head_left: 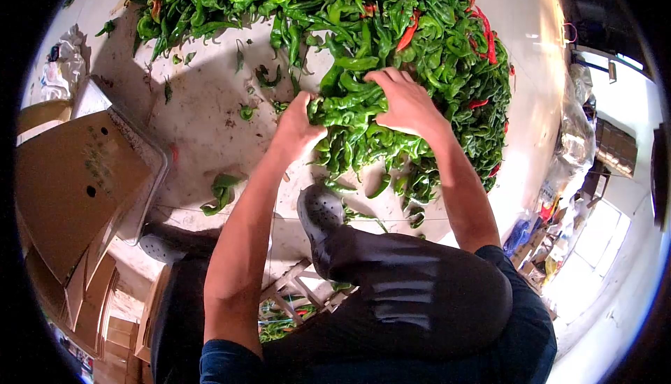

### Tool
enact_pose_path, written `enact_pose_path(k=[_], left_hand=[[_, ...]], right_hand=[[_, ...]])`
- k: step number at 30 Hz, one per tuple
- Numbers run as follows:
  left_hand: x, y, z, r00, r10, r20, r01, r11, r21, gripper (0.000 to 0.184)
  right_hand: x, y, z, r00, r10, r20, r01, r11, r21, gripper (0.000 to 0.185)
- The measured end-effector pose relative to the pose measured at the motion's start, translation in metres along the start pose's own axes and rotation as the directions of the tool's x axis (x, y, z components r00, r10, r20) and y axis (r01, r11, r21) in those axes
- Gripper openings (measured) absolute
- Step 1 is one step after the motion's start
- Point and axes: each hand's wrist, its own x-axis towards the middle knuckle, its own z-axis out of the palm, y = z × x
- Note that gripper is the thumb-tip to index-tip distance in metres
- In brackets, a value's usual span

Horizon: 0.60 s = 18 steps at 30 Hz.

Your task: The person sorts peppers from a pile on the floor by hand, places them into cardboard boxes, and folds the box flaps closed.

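A large heap of long green peppers (pixel 447 69), with a few red ones among them, lies on the floor in front of me. My left hand (pixel 300 130) is at the near left edge of the heap, its fingers closed around the side of a bunch of green peppers (pixel 349 113). On the other side of that bunch, my right hand (pixel 407 106) presses in with bent fingers, so the peppers are held between both hands. Some fingertips are hidden among the peppers.
Cardboard boxes (pixel 77 188) and a pale plastic tub (pixel 143 206) stand at the left. Loose green peppers (pixel 222 194) lie on the dirty floor (pixel 203 118). My grey clog (pixel 321 211) is close to the heap's near edge. Plastic bags (pixel 573 132) line the right side.
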Motion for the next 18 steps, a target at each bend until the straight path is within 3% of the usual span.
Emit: enact_pose_path(k=[2, 5, 8, 12, 13, 16, 18], left_hand=[[-0.006, -0.03, 0.008, 0.985, 0.164, -0.043, -0.165, 0.986, -0.024, 0.053], [-0.026, -0.021, -0.006, 0.995, 0.081, -0.065, -0.071, 0.987, 0.144, 0.054], [-0.025, -0.025, -0.014, 0.993, -0.02, -0.117, 0.037, 0.989, 0.144, 0.057], [0.0, -0.055, 0.004, 0.971, 0.036, -0.234, -0.059, 0.994, -0.089, 0.066], [0.005, -0.031, 0.005, 0.986, -0.111, -0.123, 0.053, 0.914, -0.402, 0.067], [0.027, 0.024, -0.001, 0.962, -0.255, -0.097, 0.253, 0.967, -0.036, 0.081], [0.052, 0.002, 0.022, 0.982, -0.154, -0.108, 0.087, 0.88, -0.468, 0.094]], right_hand=[[-0.005, 0.011, -0.005, 0.999, -0.016, -0.028, 0.017, 0.999, 0.044, 0.07], [-0.008, 0.035, -0.007, 0.997, -0.011, -0.081, 0.02, 0.994, 0.107, 0.064], [-0.009, 0.046, -0.004, 0.992, -0.073, -0.098, 0.087, 0.987, 0.137, 0.055], [0.001, 0.029, 0.003, 0.978, 0.094, -0.185, -0.056, 0.978, 0.2, 0.085], [0.006, 0.015, -0.005, 0.982, 0.133, -0.137, -0.121, 0.988, 0.092, 0.102], [0.029, 0.0, -0.014, 0.984, 0.175, 0.027, -0.177, 0.982, 0.059, 0.11], [0.042, -0.013, -0.027, 0.95, 0.243, 0.197, -0.262, 0.962, 0.081, 0.121]])
